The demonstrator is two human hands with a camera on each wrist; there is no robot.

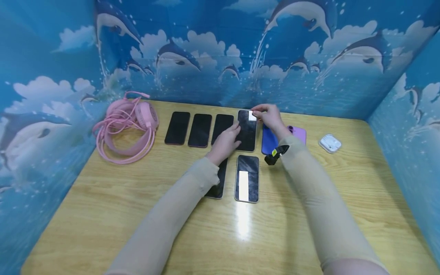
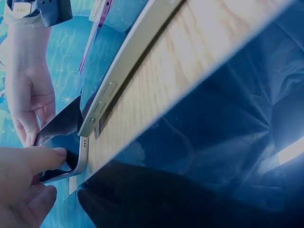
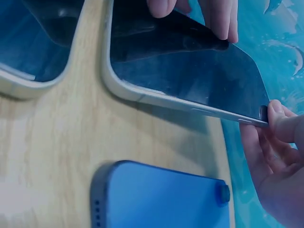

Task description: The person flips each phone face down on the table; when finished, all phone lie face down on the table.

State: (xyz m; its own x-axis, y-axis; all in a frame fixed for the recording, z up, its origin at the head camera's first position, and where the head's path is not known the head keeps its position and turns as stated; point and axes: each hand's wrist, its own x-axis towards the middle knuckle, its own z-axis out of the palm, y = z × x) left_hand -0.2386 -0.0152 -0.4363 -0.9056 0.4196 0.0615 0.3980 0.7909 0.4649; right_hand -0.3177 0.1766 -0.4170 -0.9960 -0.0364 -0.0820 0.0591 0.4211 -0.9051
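A smartphone [image 1: 246, 131] with a dark screen and pale metal edge lies at the back of the table, between both hands. My right hand [image 1: 269, 116] pinches its far right corner, thumb on the screen side and fingers beneath, as the right wrist view shows. At its left edge my left hand [image 1: 225, 143] holds on, with the thumb [image 2: 45, 159] over the screen. In the right wrist view the phone [image 3: 190, 78] looks tilted, its far end raised over a shadow. A dark phone [image 1: 223, 124] lies partly hidden behind my left hand.
Two black phones [image 1: 177, 128] [image 1: 200, 130] and pink headphones [image 1: 127, 126] lie left. Nearer are a silver-edged phone [image 1: 246, 185] and another phone [image 1: 218, 187] partly under my left arm. Rightward sit a blue phone [image 1: 268, 139], a purple phone [image 1: 300, 133] and a clear case of earphones [image 1: 330, 143].
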